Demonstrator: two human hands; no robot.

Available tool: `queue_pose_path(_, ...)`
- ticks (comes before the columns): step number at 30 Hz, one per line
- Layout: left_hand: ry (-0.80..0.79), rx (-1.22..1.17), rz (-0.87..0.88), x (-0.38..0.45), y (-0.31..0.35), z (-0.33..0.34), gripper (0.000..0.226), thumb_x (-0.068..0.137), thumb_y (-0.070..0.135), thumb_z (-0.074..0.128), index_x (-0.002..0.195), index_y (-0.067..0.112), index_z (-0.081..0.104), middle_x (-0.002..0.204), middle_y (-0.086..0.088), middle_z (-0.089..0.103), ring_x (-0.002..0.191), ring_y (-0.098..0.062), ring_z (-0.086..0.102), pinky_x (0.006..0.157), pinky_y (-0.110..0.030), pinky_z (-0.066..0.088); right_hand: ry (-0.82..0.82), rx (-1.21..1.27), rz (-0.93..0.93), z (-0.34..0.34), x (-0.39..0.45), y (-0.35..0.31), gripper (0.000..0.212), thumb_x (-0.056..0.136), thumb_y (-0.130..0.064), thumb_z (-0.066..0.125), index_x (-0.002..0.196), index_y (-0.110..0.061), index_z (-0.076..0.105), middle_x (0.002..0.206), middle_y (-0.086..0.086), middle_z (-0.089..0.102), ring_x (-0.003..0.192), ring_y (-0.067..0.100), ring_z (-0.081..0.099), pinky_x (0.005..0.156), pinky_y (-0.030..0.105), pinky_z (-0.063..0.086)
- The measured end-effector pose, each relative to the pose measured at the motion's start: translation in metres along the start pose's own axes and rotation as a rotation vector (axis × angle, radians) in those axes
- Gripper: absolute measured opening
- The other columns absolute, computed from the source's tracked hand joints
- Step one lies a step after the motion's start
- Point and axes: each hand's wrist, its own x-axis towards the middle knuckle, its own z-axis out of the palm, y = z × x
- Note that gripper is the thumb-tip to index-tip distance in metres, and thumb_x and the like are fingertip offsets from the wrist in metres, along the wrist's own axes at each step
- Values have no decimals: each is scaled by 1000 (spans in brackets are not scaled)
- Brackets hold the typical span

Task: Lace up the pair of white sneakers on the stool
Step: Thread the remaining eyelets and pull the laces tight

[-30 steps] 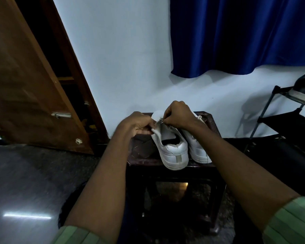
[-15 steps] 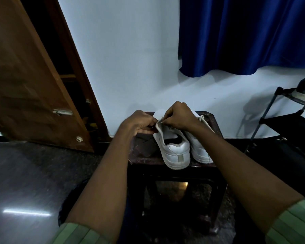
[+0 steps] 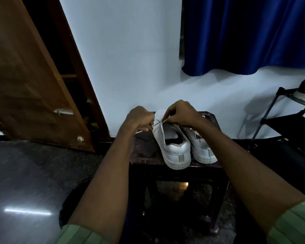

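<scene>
Indoors: dark stool (image 3: 146, 162), white wall (image 3: 130, 55), blue curtain (image 3: 245, 32).

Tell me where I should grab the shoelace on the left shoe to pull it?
Probably pinch the shoelace near its free end, coming from the left side as the left hand does. The lace runs out sideways from the left sneaker, thin and taut, so fingertips suit it best.

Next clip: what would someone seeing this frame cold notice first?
Two bare hands meet over a pair of white leather sneakers on a dark wooden stool against the wall at the centre. The left hand and right hand each pinch a thin white lace strung between them above the left sneaker. A deep blue curtain fills the upper right.
</scene>
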Motion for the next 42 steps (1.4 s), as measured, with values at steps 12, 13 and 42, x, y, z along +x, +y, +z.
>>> queue_pose_path(12, 203, -331, 308, 1, 11, -6, 23, 100, 9, 49, 85, 14, 65, 70, 1, 58, 65, -20, 54, 73, -29, 51, 508, 162, 109, -6, 4, 0, 11, 85, -23, 68, 85, -22, 79, 70, -12, 68, 74, 14, 67, 71, 27, 51)
queue_pose_path(13, 224, 30, 402, 4, 7, -2, 23, 100, 15, 53, 87, 15, 72, 84, 0, 69, 80, -21, 62, 78, -26, 48, 556, 173, 106, -6, 4, 0, 17, 89, -31, 68, 79, -19, 76, 67, -10, 67, 70, 16, 66, 68, 27, 48)
queue_pose_path(42, 261, -7, 343, -1, 12, 12, 46, 91, 40, 62, 57, 9, 58, 61, -9, 60, 65, -28, 56, 62, -35, 40, 192, 432, -44, -5, 0, -4, 12, 83, 3, 75, 86, -7, 81, 71, 7, 77, 62, 23, 74, 56, 24, 55)
